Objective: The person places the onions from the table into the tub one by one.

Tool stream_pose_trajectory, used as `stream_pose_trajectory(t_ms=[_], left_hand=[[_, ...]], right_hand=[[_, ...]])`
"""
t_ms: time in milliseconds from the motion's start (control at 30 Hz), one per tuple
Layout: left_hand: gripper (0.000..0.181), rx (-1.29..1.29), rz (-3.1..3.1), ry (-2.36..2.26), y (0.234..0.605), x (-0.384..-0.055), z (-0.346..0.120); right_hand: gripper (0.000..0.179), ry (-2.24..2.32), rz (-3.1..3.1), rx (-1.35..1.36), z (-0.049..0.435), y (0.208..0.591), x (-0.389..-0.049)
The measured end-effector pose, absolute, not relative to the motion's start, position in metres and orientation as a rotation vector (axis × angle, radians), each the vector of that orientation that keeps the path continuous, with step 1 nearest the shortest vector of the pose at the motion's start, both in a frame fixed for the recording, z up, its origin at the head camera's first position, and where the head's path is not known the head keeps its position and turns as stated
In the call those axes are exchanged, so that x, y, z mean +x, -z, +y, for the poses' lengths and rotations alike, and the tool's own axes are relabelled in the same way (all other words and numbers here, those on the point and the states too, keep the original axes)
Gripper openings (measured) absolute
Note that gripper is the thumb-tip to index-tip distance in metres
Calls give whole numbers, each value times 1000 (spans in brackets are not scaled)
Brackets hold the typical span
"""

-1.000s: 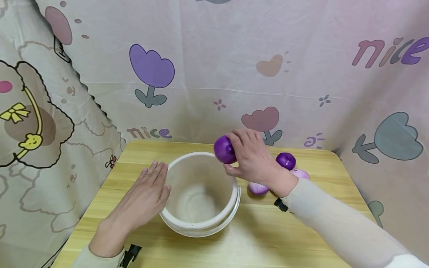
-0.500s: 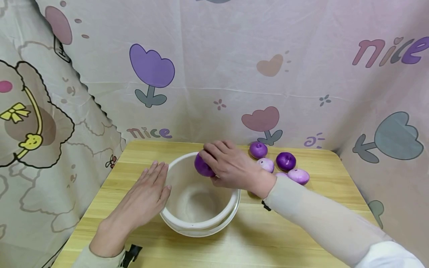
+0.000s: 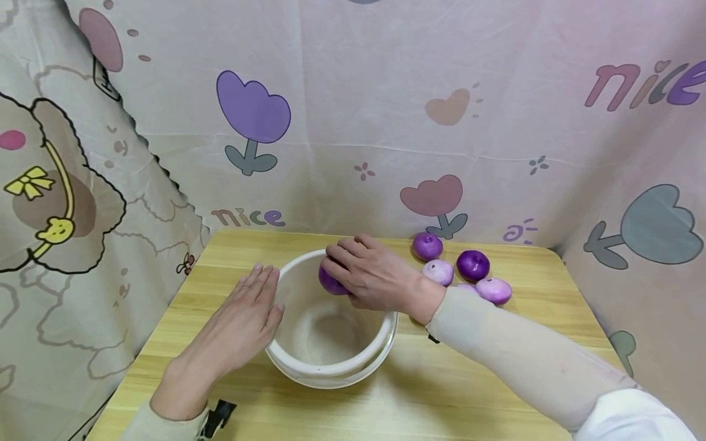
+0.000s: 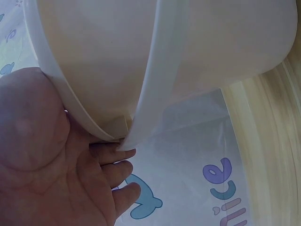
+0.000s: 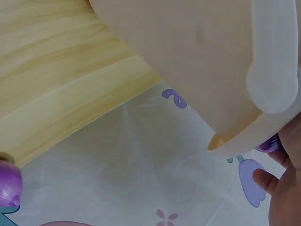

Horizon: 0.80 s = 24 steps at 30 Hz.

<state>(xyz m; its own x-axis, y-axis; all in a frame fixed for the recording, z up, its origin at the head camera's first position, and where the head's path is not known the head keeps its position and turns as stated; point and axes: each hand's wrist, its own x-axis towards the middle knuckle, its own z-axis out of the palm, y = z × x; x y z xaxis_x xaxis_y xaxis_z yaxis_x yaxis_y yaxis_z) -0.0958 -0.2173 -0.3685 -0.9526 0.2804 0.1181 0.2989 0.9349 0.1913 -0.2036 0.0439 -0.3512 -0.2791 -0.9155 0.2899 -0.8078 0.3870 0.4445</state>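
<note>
The right hand [image 3: 375, 275] grips a purple onion [image 3: 331, 283], fingers curled over it, above the mouth of a white bucket [image 3: 322, 370]. The left hand [image 3: 237, 324], fingers extended and grasping nothing, touches the bucket's rim on the side opposite the right hand. Further onions [image 3: 473, 265] lie on the wooden table [image 3: 469, 380], right of the right hand.

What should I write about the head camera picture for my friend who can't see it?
A right hand holds a purple onion at the mouth of a white bucket, while a left hand rests against its rim. More onions, dark and pale purple, lie on the wooden table to the bucket's right, before a cloth printed with tulips and hearts.
</note>
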Motion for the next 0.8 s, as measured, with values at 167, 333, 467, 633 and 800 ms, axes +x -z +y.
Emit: stream_pose_trajectory(t_ms=[167,333,467,633,800], left_hand=[[65,-450,-3000,322,368,-96,-217],[64,-452,-3000,326,368,-96,-218],[63,-455,-2992,326,368,-96,-217],[62,-465,-2978,325,369,-95,-217],[62,-465,-2975,325,369,-95,-218]], right_hand=[[54,321,-2131,1478,42,352,-203],[50,338,-2137,1479,39,352,-203],[50,409,-2159,1460,39,354,-202],[46,471,-2177,1431,38,355,-201],[46,439,-2191,1401,37,356,-201]])
